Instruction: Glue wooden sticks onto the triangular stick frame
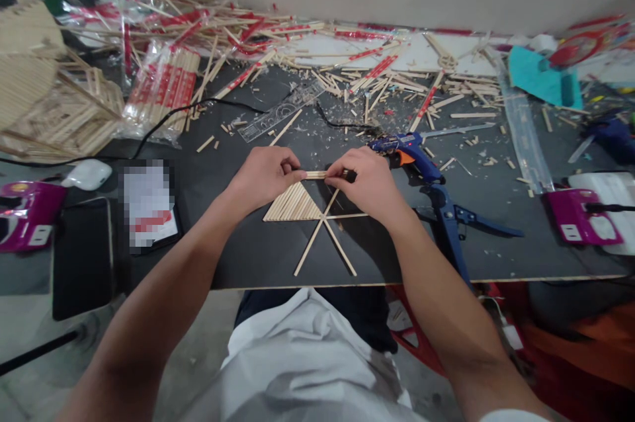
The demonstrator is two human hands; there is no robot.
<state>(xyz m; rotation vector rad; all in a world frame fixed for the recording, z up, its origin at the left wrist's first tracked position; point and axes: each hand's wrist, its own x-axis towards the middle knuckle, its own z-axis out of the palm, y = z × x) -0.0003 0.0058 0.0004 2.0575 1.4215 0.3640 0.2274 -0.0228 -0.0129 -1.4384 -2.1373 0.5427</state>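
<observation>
Pinching wooden sticks (315,175) between clamped fingertips of left hand (268,177) and right hand (366,182), about equally near. Running side to side, roughly parallel to bench's (248,266) front edge, beyond spoked stick frame's (322,217) hub. Can't tell if touching frame.

On your left, you have a shiny purple box (32,213), a small white case (88,174) and a black phone (82,260). On your right is a second purple box (580,215). Farther back there, you see a blue-green piece (538,78), maybe plastic, but it looks blurry.
</observation>
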